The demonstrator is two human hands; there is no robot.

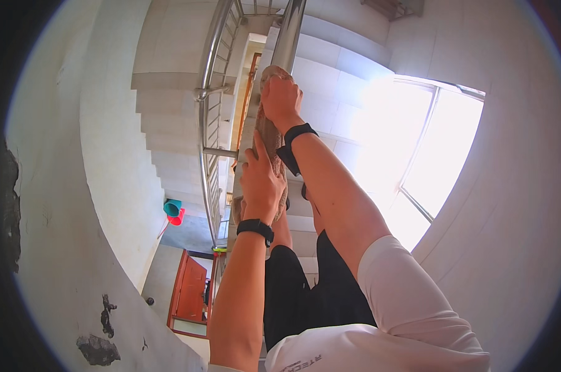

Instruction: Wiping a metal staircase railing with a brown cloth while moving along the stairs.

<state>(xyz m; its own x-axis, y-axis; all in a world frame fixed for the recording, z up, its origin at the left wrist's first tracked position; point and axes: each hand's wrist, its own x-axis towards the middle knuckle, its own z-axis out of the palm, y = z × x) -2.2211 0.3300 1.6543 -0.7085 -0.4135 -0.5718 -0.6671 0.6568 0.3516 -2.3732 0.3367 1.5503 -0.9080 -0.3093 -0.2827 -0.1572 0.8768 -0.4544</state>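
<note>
A brown fluffy cloth (pixel 272 135) lies along the stainless steel handrail (pixel 288 39) of a staircase, draped over its upper face. Farther up the rail, my right hand (pixel 281 98) is closed on the cloth, pressing it around the tube. Lower down, my left hand (pixel 261 181) grips the cloth's near part, with one finger pointing up along it. The rail under the cloth is hidden. Black bands are on both wrists.
Light stone steps (pixel 327 60) run beside the rail, under my feet. A second metal railing (pixel 203 135) stands to the left, above another flight. Below are teal and red buckets (pixel 173 208) and a reddish door (pixel 190 286). A bright window (pixel 429 139) is at right.
</note>
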